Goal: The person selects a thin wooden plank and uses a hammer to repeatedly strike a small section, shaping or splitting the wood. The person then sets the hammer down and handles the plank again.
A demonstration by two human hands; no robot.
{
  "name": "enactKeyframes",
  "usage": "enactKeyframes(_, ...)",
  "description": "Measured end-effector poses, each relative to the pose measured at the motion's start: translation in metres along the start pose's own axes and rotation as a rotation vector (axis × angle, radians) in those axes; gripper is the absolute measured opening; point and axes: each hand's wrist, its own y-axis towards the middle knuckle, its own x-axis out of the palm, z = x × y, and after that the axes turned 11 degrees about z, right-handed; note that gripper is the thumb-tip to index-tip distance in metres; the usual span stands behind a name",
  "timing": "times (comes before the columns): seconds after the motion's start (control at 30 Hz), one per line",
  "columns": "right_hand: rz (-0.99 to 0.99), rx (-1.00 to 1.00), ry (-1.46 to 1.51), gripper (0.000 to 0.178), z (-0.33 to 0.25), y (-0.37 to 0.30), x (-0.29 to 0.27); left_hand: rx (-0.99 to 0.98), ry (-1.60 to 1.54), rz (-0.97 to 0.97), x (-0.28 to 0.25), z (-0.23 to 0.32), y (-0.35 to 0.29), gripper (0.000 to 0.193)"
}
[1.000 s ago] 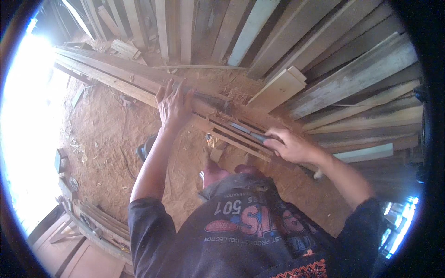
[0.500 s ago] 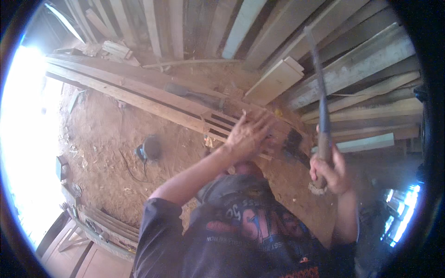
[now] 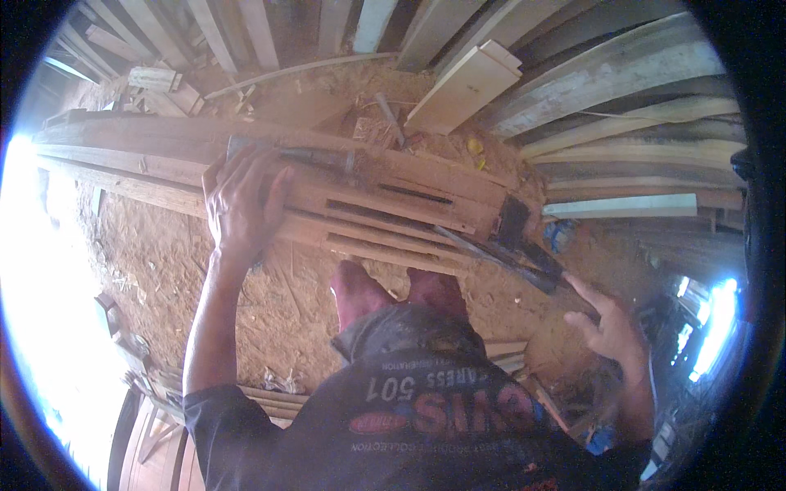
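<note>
At the left, my left hand (image 3: 246, 196) reaches over the timber with its fingers bent over one end of a long grey-blue tool (image 3: 315, 155). Its grip is partly hidden. On the right my right hand (image 3: 606, 319) has index finger and thumb apart, with the fingertip beside the near end of a long narrow metal tool (image 3: 467, 243), which looks like a chisel. That tool lies slantwise across the right end of the slotted timbers (image 3: 385, 227). Two dark blocky objects, one of them a black block (image 3: 512, 219), sit around it.
Long boards (image 3: 606, 74) fan out along the far side, and a short pale board (image 3: 463, 90) leans in front of them. Offcuts (image 3: 155, 80) lie at the far left. Wood chips cover the earth floor (image 3: 155, 262). A yellow object (image 3: 476, 153) rests behind the timbers.
My right hand has come down from holding the long tool raised; the tool now lies on the timber. My left hand has moved left along the timber to the grey-blue tool. The view has shifted.
</note>
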Motion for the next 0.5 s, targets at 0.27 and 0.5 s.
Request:
enactKeyframes(0.27, -0.266, 0.080, -0.290, 0.067, -0.065, 0.040, -0.030, 0.041, 0.021, -0.021, -0.003, -0.002, 0.005, 0.024)
enactKeyframes(0.5, -0.184, 0.078, -0.471, 0.052, -0.127, 0.003, -0.085, 0.042, -0.057, -0.022, -0.007, 0.005, 0.009, 0.025)
